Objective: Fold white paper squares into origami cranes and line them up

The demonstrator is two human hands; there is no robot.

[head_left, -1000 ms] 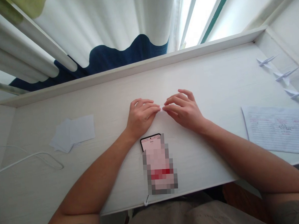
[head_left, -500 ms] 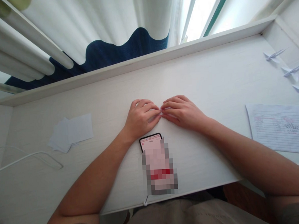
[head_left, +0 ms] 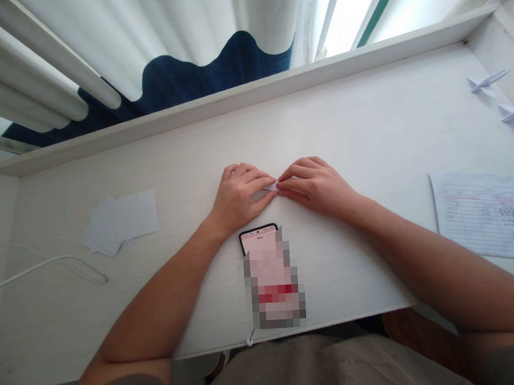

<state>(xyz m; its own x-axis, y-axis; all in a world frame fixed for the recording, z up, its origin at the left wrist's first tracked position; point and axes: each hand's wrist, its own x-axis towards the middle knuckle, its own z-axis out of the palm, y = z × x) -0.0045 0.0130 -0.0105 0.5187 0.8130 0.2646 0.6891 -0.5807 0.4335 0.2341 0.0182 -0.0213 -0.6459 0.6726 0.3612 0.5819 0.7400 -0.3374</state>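
Paper (head_left: 271, 187), small and white, is at the middle of the desk (head_left: 356, 118), the largest thing in view and a flat support for both forearms. Beyond the far edge hangs the curtain (head_left: 196, 23), drawn short of the bright window at its right. The sheet (head_left: 486, 215), lined and written on, lies at the right, beside the forearm, probably set there to leave the middle for handwork.

The left hand (head_left: 239, 196) pinches the paper narrowly between thumb and forefinger; the right hand (head_left: 317, 183) grips its other end with bunched fingertips, covering most of it. The two meet tip to tip, likely because so small a piece needs steadying from both sides. Whether it touches the desk, I cannot tell.

The phone (head_left: 273, 269) lies face up just below the hands, seemingly where its screen can be glanced at. The slips (head_left: 123, 219) overlap loosely at the left. The folded pieces (head_left: 490, 81) stand in a row at far right, apparently parked aside.
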